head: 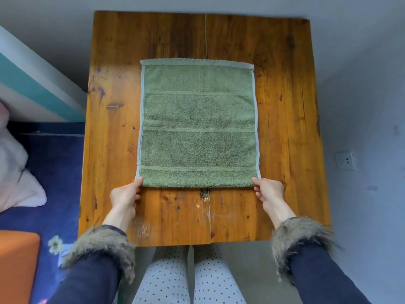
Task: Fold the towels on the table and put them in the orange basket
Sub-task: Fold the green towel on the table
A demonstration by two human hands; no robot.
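Green towel [198, 126] lies flat mid-table [285, 106], already folded once; the fold runs along its near edge, hemmed edges far side. My left hand [125, 194] pinches the near left corner, thumb on top. My right hand [268, 190] pinches the near right corner the same way. Both forearms reach in over the near table edge, fur cuffs at the wrists. Orange basket [18, 264] sits low at my left, on the blue floor covering, well apart from the towel.
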